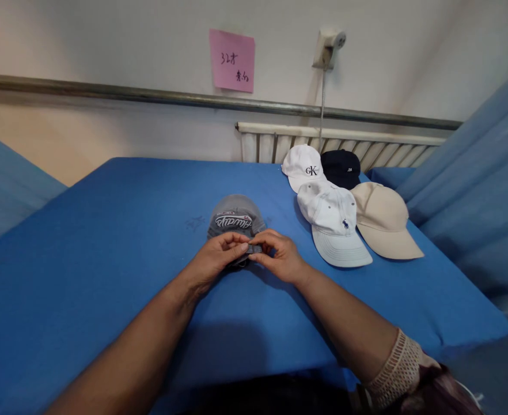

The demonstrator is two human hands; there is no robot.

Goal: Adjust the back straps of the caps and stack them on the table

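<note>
Head view: left hand [217, 255] and right hand [282, 257] both pinch the back strap [254, 249] of a gray "Always" baseball cap [235, 222], strap crosswise between them; cap sits just ahead of the hands, brim [237, 203] seems to point away; neither hand clearly nearer

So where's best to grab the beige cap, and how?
Probably pinch the beige cap by its brim, coming from the near right: the brim sticks out that way, while the pale cap beside it crowds the left side.
</note>
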